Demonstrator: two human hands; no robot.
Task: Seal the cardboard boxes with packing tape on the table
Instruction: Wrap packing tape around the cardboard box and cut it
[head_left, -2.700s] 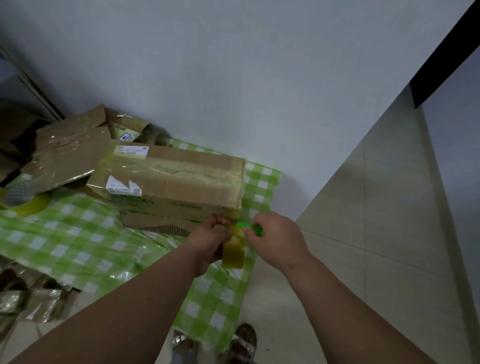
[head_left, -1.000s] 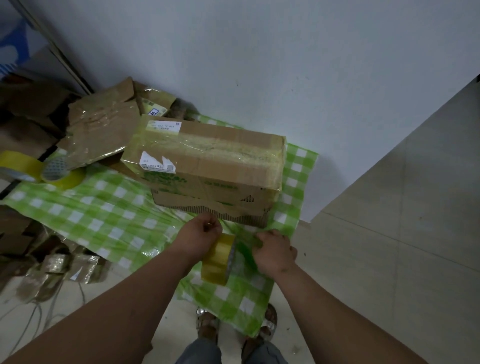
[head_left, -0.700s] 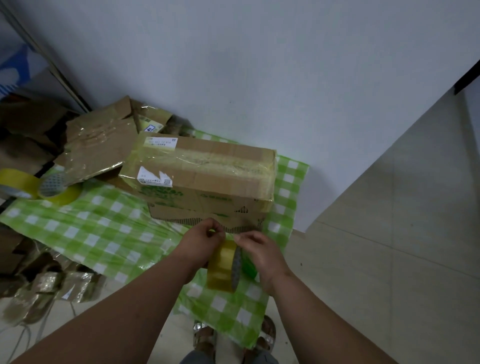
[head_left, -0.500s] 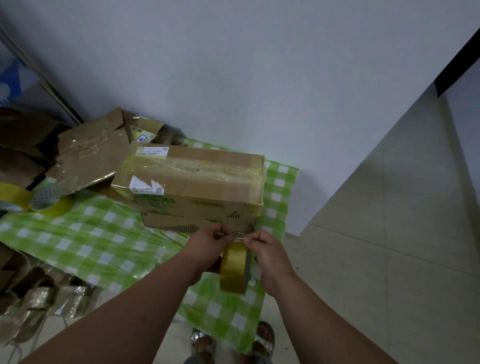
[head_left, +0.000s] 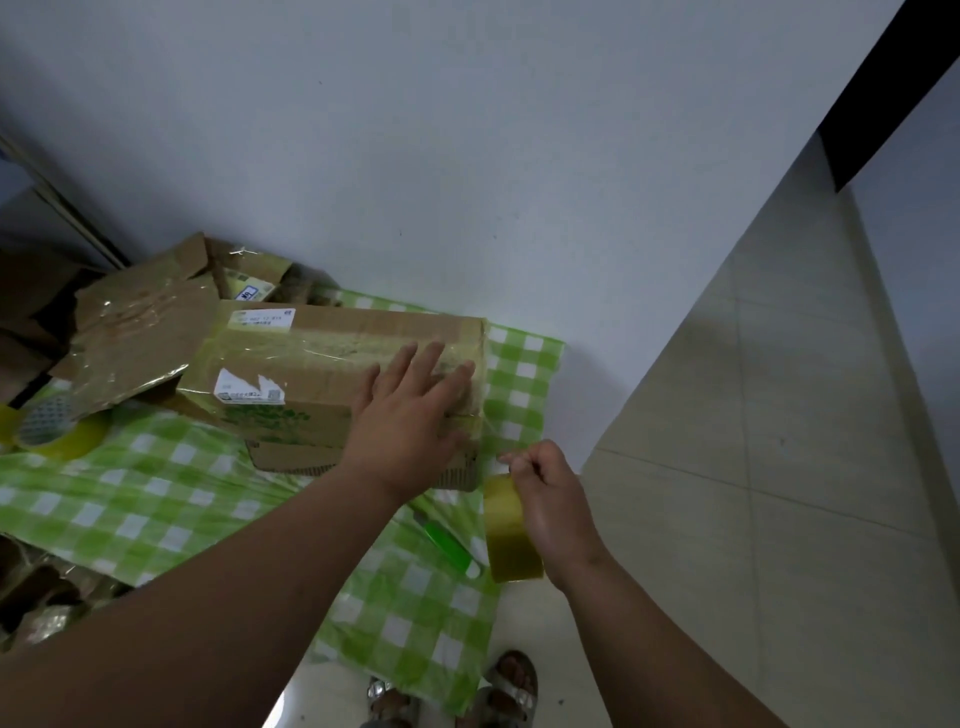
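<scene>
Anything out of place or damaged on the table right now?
Yes. The white label on the cardboard box is torn along its top edge. A green cutter lies loose on the tablecloth by the near edge.

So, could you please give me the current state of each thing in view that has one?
Cardboard box: closed, top seam taped.
Left hand: flat, pressing the box's right end.
Right hand: gripping the tape roll.
Tape roll: held on edge, a strip stretched to the box corner.
Green cutter: lying on the tablecloth, untouched.
Second tape roll: lying flat, idle.
</scene>
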